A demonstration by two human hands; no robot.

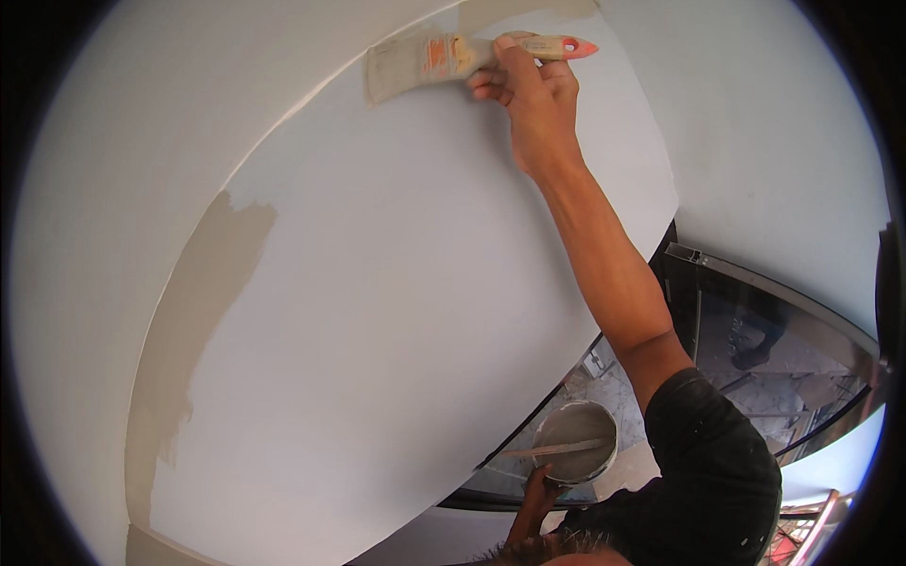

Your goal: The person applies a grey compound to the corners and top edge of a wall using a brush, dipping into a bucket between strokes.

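Note:
In my right hand [540, 99] is a wide flat paintbrush [439, 58], its handle pinched between thumb and fingers. The brush has a pale wooden handle with a red tip. Its paint-coated bristles point left and lie against the white surface [377, 283], close to the edge line at the upper left. Low in the view, my left hand [540, 491] grips the near side of a round paint bucket [615, 439]. Grey-beige paint is in the bucket, and a wooden stick [557, 448] lies across its top. My left fingers are partly hidden behind the bucket.
A beige painted band [203, 321] runs down the left side of the white surface, with another beige patch [510, 11] beyond the brush. A pale wall [774, 123] stands at right. Below it are a dark-framed glass panel [746, 330] and a cluttered floor.

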